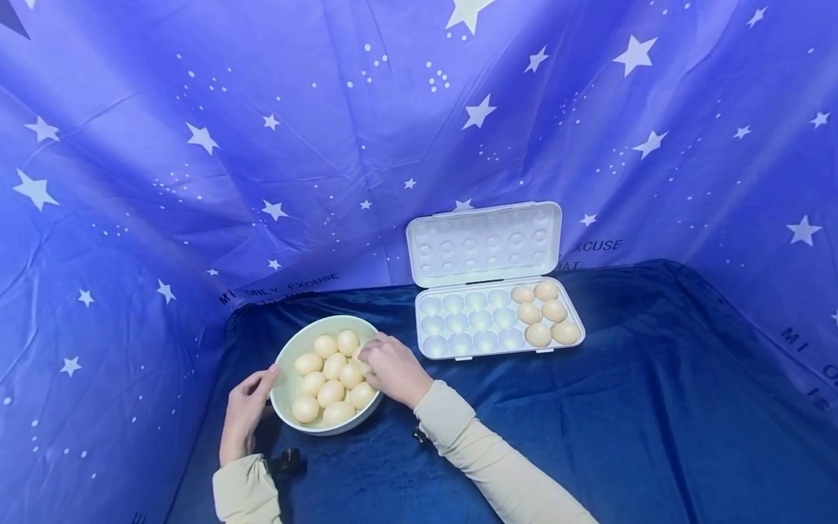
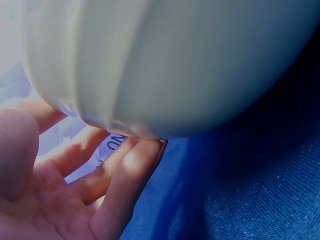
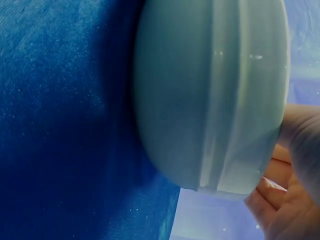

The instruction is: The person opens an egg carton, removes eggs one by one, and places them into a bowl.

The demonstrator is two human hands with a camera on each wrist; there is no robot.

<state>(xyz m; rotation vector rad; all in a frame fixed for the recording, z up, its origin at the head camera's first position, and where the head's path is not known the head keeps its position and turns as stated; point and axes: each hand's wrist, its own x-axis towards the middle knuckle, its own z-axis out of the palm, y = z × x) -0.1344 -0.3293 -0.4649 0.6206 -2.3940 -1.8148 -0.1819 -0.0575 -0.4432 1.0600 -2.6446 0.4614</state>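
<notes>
A pale green bowl (image 1: 288, 415) holding several light eggs (image 1: 332, 393) stands on the dark blue cloth. At its left side my left hand (image 1: 245, 415) holds it, thumb at the rim and fingers against the outer wall, as the left wrist view also shows with the bowl (image 2: 200, 65). My right hand (image 1: 393, 367) reaches over the right rim with fingers curled around an egg, mostly hidden by the hand. In the right wrist view the bowl wall (image 3: 175, 100) covers the fingertips of that hand (image 3: 295, 185).
Behind and right of the bowl lies a white plastic egg box (image 1: 468, 353), its lid (image 1: 484, 225) raised against the backdrop. Several browner eggs (image 1: 539, 335) fill its right columns; the cups to their left hold none. A blue star-print curtain (image 1: 366, 145) surrounds the cloth-covered table (image 1: 589, 437).
</notes>
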